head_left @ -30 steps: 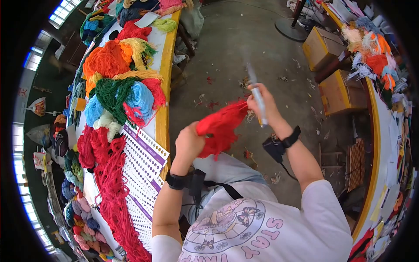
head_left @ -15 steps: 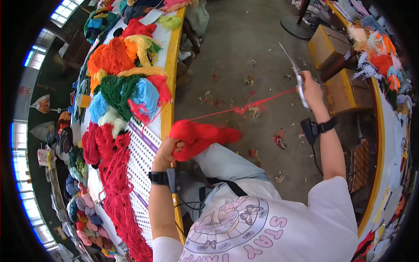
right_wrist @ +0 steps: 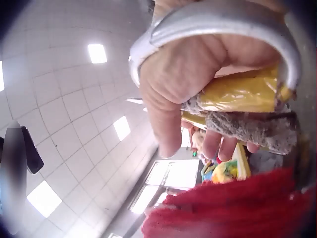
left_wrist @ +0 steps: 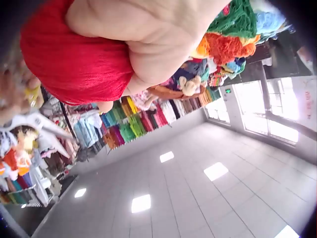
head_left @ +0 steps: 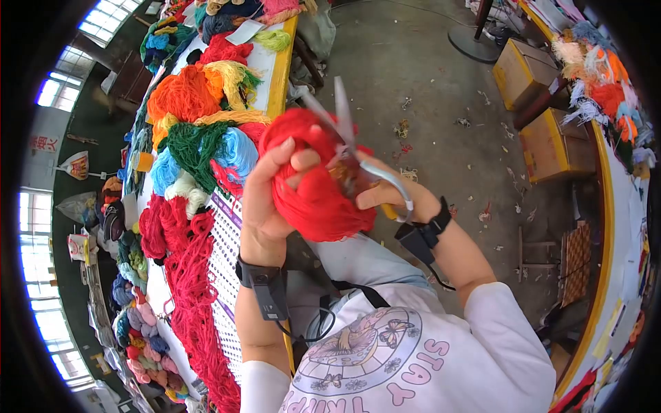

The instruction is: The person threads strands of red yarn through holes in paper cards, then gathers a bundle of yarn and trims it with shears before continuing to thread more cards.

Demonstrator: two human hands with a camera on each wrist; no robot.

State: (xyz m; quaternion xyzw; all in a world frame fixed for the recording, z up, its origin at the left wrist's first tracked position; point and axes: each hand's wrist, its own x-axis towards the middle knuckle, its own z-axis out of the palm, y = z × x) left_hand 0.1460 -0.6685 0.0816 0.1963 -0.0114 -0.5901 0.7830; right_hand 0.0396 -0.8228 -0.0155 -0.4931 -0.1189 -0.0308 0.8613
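A bundle of red yarn [head_left: 313, 206] hangs in my left hand [head_left: 265, 199], which grips it with curled fingers; the left wrist view shows the hand [left_wrist: 148, 39] wrapped round the yarn [left_wrist: 74, 59]. Close on the right, my right hand [head_left: 413, 196] holds scissors [head_left: 343, 113] by their handles, blades parted and pointing away, overlapping the bundle. In the right wrist view a pale handle loop [right_wrist: 218, 22] goes round the hand [right_wrist: 188, 69], with a yellow-wrapped part [right_wrist: 242, 91] below it. The red yarn [right_wrist: 237, 210] lies just under the fingers.
A yellow-edged table [head_left: 281, 76] at left bears orange yarn [head_left: 182, 96], dark green yarn [head_left: 196, 148], light blue yarn [head_left: 239, 153] and long crimson skeins [head_left: 193, 296]. Yarn scraps litter the floor [head_left: 385, 62]. Cardboard boxes [head_left: 561, 148] stand by the right-hand table.
The right hand with the scissors swung out right, drawing a red strand taut, then came back beside the bundle. The left hand has lifted and turned the red yarn; the scissor blades are now parted.
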